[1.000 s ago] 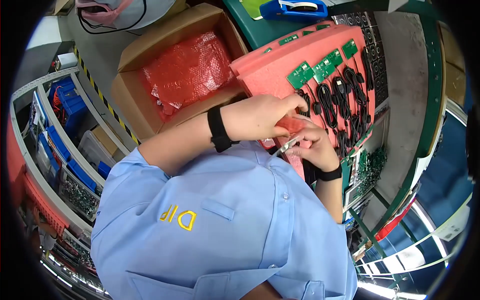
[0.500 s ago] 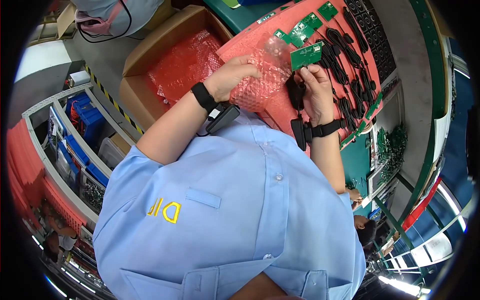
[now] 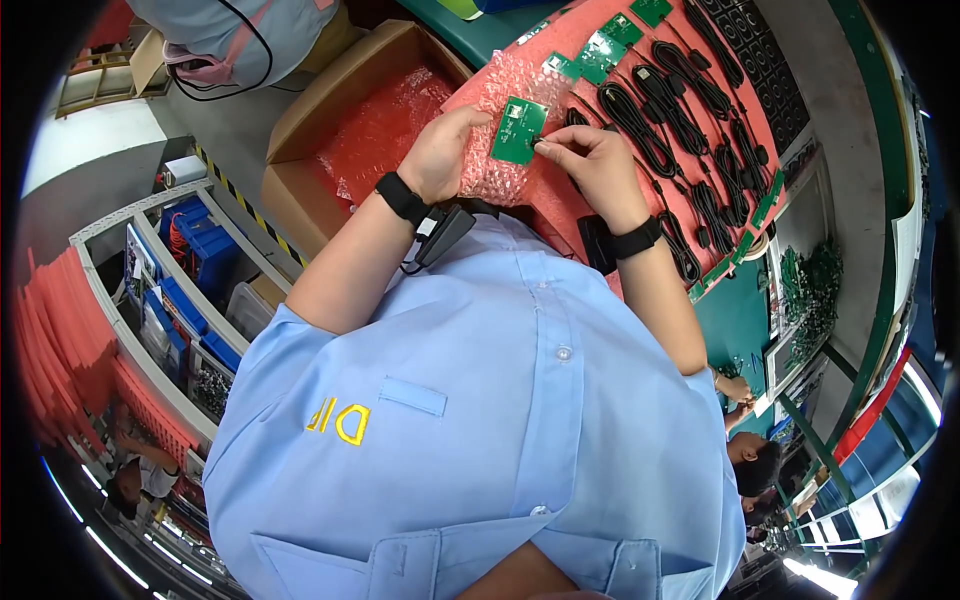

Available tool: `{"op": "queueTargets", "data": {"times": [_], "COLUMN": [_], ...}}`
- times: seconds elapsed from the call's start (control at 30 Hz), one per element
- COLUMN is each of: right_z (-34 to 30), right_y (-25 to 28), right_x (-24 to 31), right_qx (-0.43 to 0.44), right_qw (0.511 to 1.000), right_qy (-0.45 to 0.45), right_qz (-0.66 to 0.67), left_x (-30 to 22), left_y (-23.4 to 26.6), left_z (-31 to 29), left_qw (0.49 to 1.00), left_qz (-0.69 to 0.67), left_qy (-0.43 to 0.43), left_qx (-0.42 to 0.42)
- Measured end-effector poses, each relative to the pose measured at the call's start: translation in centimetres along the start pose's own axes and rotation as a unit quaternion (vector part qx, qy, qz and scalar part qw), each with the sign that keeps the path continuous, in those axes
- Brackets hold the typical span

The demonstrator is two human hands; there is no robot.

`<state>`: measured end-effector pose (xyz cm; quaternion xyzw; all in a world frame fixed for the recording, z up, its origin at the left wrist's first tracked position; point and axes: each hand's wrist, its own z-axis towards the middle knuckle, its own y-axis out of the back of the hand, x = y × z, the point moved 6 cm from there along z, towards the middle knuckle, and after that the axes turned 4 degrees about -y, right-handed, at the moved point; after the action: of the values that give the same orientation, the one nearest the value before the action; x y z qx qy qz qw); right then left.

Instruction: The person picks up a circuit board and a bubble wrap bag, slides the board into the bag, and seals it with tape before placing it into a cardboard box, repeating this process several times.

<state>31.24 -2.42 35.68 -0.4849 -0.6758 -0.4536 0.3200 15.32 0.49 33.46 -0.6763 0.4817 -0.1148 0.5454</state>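
A green circuit board (image 3: 519, 130) is pinched at its right edge between the thumb and fingertips of my right hand (image 3: 597, 172). Behind it is a clear bubble-wrap bag (image 3: 488, 182), tinted pink by the mat underneath. My left hand (image 3: 440, 155) grips that bag at its left side, thumb on top, the other fingers largely hidden. The board looks to be in front of the wrap; whether any part is inside I cannot tell. Black cable shows just behind my right hand.
On the pink foam mat (image 3: 560, 215) lie several coiled black cables (image 3: 640, 125) and more green boards (image 3: 603, 57). An open cardboard box (image 3: 290, 205) with bubble wrap inside stands left of the mat. A shelf rack (image 3: 235, 255) holds blue bins further left. Other people sit at the right.
My right hand has brought the board leftward and down over the bubble-wrap bag, and the board has turned from lying wide to standing tall. My left hand keeps hold of the bag.
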Motion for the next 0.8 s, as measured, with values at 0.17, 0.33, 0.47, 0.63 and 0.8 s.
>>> {"op": "queueTargets", "data": {"times": [0.17,0.33,0.47,0.63,0.8], "right_z": [-0.5,-3.8,-5.2,-0.9,-0.5], "right_y": [0.0,0.8,-0.6,-0.4,-0.3], "right_x": [0.5,6.0,6.1,0.6,0.9], "right_qx": [-0.035,-0.151,-0.087,0.005,-0.041], "right_qw": [0.996,0.874,0.830,0.998,0.998], "right_qy": [0.031,0.325,0.441,0.055,-0.039], "right_qz": [-0.072,-0.327,-0.331,-0.005,-0.008], "left_x": [0.5,1.1,1.1,-0.3,-0.6], "left_y": [0.3,1.1,0.1,-2.9,-3.9], "left_z": [0.1,0.0,-0.6,-1.4,-2.2], "left_qw": [0.997,0.995,0.994,0.994,0.996], "left_qz": [0.069,0.078,0.031,0.089,0.067], "left_qy": [-0.012,0.047,0.099,-0.055,-0.066], "left_qx": [-0.033,-0.049,-0.025,-0.025,0.005]}}
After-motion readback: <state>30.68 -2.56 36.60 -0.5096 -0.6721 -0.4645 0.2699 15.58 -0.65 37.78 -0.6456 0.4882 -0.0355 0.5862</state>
